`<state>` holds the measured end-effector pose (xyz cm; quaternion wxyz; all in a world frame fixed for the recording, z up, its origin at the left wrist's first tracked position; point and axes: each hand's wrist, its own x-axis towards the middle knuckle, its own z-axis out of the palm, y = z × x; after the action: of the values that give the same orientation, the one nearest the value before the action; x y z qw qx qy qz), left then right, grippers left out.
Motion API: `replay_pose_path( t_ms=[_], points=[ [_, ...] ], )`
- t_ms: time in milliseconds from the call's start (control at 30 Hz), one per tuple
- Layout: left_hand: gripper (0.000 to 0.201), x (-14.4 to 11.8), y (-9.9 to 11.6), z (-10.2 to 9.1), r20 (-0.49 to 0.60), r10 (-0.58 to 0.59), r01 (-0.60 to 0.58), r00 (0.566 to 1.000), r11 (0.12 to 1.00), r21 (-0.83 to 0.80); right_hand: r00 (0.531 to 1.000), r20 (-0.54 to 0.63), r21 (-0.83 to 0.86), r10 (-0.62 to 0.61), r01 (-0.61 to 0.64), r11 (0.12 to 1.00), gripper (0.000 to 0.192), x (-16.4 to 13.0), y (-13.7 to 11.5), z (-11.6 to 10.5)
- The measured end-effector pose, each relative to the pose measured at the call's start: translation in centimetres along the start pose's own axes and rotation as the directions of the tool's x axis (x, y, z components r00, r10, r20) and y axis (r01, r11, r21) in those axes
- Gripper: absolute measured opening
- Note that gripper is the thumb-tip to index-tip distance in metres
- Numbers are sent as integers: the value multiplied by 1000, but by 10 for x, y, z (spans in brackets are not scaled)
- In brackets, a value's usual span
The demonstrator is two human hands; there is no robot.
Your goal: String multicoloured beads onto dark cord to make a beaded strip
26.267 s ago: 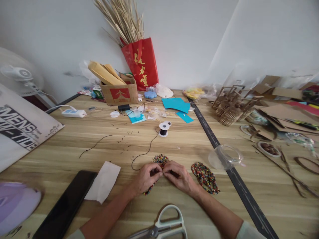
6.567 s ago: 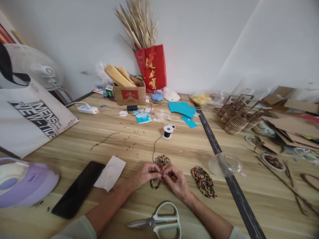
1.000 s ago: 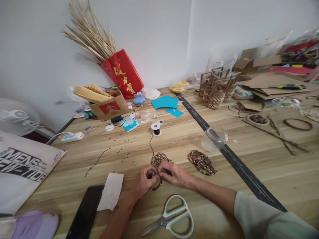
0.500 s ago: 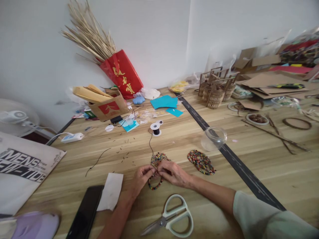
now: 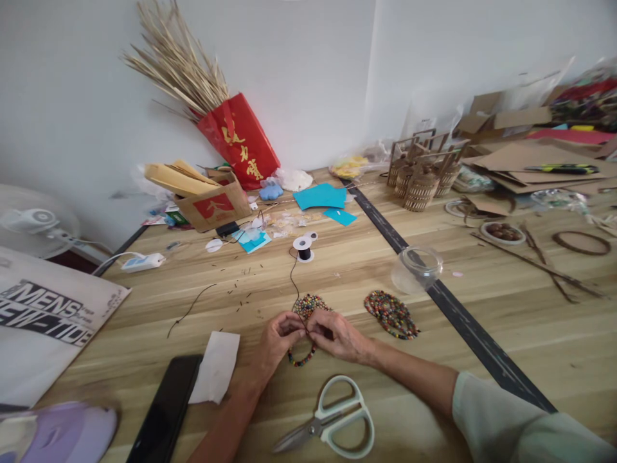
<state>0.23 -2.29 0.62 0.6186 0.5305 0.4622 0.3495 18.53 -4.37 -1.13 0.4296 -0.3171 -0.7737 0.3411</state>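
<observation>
My left hand point(image 5: 276, 342) and my right hand point(image 5: 336, 334) meet over a small loop of coloured beads point(image 5: 303, 359) on the wooden table point(image 5: 482, 360). Both pinch the loop's black cord where the ends come together. The black cord point(image 5: 292, 280) runs from my fingers back to a small white spool point(image 5: 304, 247). A flat pile of coloured beads point(image 5: 306, 303) lies just beyond my fingers. A second oval bead pile point(image 5: 391, 314) lies to the right of my right hand.
White-handled scissors point(image 5: 332, 421) lie near the front edge. A black phone point(image 5: 167, 411) and a white paper scrap point(image 5: 215, 366) sit at the left. A clear plastic cup point(image 5: 415, 269) lies on its side. A cardboard box point(image 5: 212, 199), red bag point(image 5: 238, 140) and cardboard clutter line the back.
My hands stay together on the bead loop, with only small finger movements on the cord. The view has shifted slightly.
</observation>
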Motion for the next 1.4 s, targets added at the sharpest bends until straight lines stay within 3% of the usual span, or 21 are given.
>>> replay_pose_path(
  t_ms=[300, 533, 1067, 1400],
  points=[
    [29, 2, -4, -5, 24, -47, 48, 999, 998, -44, 998, 19, 45, 67, -68, 997, 5, 1, -5, -2],
    [34, 2, -4, -4, 53, -6, 9, 999, 999, -42, 998, -14, 27, 55, -55, 998, 5, 1, -3, 0],
    [27, -3, 8, -3, 59, -19, 13, 998, 994, 111, 998, -21, -1, 53, -53, 999, 5, 0, 0, 0],
    [30, 1, 1, -6, 66, 5, -11, 998, 995, 95, 998, -13, 11, 55, -55, 998, 5, -1, 2, 2]
  ],
)
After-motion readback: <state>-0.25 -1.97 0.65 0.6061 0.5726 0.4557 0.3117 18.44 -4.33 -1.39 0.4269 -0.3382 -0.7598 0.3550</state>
